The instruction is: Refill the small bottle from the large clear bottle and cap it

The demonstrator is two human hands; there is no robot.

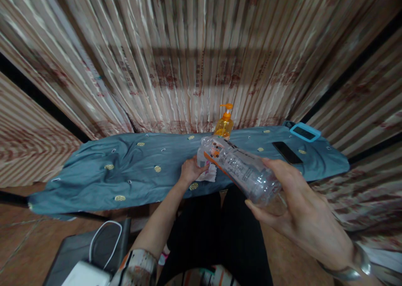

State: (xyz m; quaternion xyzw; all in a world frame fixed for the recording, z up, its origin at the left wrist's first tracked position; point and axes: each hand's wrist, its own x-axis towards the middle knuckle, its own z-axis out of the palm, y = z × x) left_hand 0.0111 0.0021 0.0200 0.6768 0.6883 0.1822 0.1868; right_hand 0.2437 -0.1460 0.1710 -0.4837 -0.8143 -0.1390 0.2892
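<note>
My right hand (292, 202) grips a clear plastic bottle (241, 168) with an orange and white label, held tilted with its far end pointing away over the board. My left hand (190, 171) rests on the blue-grey patterned cloth (125, 168) that covers a long narrow board, its fingers closed on a small white cloth or tissue (209, 175) just under the bottle's far end. An orange pump bottle (224, 124) stands upright at the board's back edge, right behind the clear bottle.
A black phone (287, 152) lies on the cloth to the right, with a blue-cased device (304, 132) at the far right corner. Striped curtains (188, 55) hang close behind. A dark stool with a white cable and charger (94, 252) stands at lower left.
</note>
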